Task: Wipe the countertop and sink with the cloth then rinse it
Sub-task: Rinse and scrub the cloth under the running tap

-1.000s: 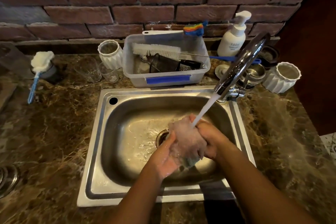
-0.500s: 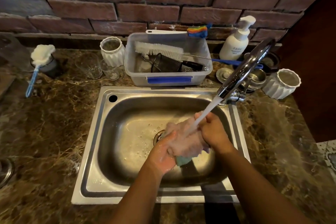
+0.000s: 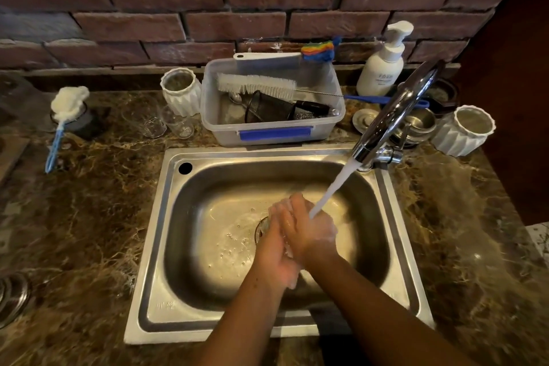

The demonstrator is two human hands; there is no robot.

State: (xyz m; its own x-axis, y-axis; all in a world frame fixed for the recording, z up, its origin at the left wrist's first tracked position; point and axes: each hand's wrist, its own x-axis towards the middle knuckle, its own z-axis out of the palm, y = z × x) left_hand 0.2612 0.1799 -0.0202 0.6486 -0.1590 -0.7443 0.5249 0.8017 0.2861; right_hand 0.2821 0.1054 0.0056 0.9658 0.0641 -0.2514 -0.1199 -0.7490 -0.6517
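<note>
Over the steel sink my left hand and my right hand hold the wet whitish cloth pressed between them. Only slivers of the cloth show at the hands' edges; the rest is hidden. The chrome faucet runs, and its water stream lands on the back of my right hand. Water pools around the drain beneath. Brown marble countertop surrounds the sink.
Behind the sink stands a clear plastic tub with brushes. Also along the back are white ribbed cups, glasses, a soap pump bottle, steel bowls and a blue-handled sponge wand. The brick wall rises behind.
The bunched cloth was in plain view between my hands before. Now my hands have closed together over it, and my right hand has slid under the stream.
</note>
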